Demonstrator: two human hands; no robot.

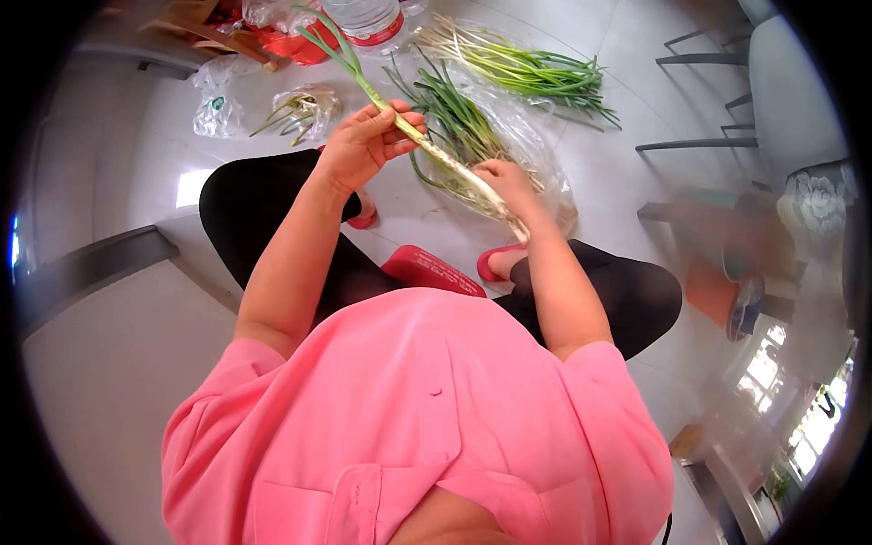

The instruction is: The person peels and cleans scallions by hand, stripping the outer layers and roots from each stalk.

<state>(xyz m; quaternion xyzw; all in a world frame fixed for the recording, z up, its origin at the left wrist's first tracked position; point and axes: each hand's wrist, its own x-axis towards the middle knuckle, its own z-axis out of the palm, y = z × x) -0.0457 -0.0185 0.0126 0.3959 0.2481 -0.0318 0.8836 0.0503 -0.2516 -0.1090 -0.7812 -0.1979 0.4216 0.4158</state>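
A long green onion (440,156) runs slantwise in front of me, green leaves at the upper left and pale root end at the lower right. My left hand (368,141) is closed around its upper stalk, thumb on top. Lower down, my right hand (510,189) has its fingers curled in a pinch against the pale part; the fingertips are partly hidden. Just beyond my hands, a bunch of green onions (459,113) lies on a clear plastic sheet (520,127) on the floor.
Another bunch of green onions (536,71) lies farther off. Trimmed scraps (304,109), a plastic bag (218,98) and a large clear bottle (365,16) stand at the upper left. A red stool (431,270) is between my feet; a grey chair (799,100) is at right.
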